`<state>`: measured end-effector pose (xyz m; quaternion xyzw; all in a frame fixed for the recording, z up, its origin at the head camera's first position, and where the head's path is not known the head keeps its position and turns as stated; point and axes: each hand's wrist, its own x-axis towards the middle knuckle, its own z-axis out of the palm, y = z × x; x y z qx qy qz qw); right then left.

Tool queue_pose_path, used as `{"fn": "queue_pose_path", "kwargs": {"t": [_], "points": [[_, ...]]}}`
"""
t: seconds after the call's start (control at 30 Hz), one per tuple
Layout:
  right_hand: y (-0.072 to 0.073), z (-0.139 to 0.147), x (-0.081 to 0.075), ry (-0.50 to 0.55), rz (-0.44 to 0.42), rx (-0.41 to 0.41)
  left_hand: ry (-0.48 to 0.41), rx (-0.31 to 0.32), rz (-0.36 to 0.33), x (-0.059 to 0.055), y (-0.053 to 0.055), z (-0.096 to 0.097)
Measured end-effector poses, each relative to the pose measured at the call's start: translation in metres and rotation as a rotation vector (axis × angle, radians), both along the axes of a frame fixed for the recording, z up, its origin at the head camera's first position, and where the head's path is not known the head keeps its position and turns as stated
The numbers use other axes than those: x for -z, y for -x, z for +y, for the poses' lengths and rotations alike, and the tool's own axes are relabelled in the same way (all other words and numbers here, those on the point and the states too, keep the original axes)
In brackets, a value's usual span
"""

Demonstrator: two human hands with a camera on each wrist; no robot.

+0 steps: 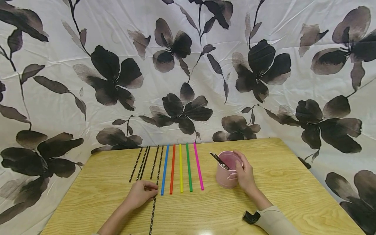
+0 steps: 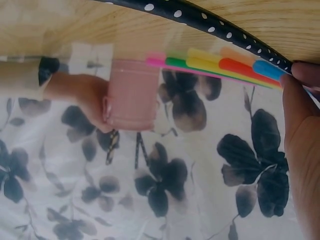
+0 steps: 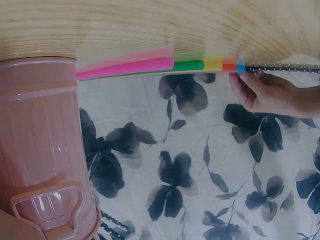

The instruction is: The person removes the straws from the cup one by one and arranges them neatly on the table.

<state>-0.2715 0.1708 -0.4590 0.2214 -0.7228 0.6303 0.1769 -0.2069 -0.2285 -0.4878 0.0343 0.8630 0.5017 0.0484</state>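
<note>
My left hand (image 1: 142, 195) pinches a black straw with white dots (image 1: 152, 213) low over the front of the table; in the left wrist view the dotted straw (image 2: 200, 21) runs up and left from the fingertips. Just right of that hand lies a blue straw (image 1: 165, 169). My right hand (image 1: 245, 173) grips a pink cup (image 1: 225, 180) at its rim and handle side, with the cup standing on the table. Several dark patterned straws (image 1: 218, 160) lean inside the cup, their ends poking out to the left.
Red (image 1: 172, 169), yellow (image 1: 180, 168), green (image 1: 189, 168) and magenta straws (image 1: 198, 166) lie in a row between the hands. Several black patterned straws (image 1: 135, 164) lie left of the blue one. A floral cloth (image 1: 188, 71) hangs behind the wooden table (image 1: 97, 195).
</note>
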Motion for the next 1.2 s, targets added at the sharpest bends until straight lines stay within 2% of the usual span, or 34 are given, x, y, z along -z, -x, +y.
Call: {"fn": "queue_pose_path", "kwargs": {"t": [0.27, 0.5, 0.63, 0.83, 1.0, 1.2], "points": [[-0.001, -0.001, -0.002, -0.016, 0.012, 0.028, -0.021, 0.002, -0.001, -0.001, 0.000, 0.000], [-0.001, 0.000, -0.002, -0.005, 0.005, -0.013, 0.019, -0.004, 0.088, -0.005, 0.004, -0.003], [-0.001, 0.000, -0.002, 0.025, -0.028, -0.052, 0.036, 0.000, 0.112, -0.015, 0.007, 0.001], [-0.001, 0.001, -0.001, 0.035, -0.041, -0.054, 0.043, 0.073, 0.172, -0.031, 0.017, 0.018], [0.000, 0.001, 0.000, 0.031, -0.039, -0.051, -0.007, 0.146, 0.213, -0.047, 0.027, 0.043], [-0.001, 0.001, 0.000, 0.018, -0.034, -0.040, -0.031, 0.225, 0.262, -0.071, 0.041, 0.080]]}}
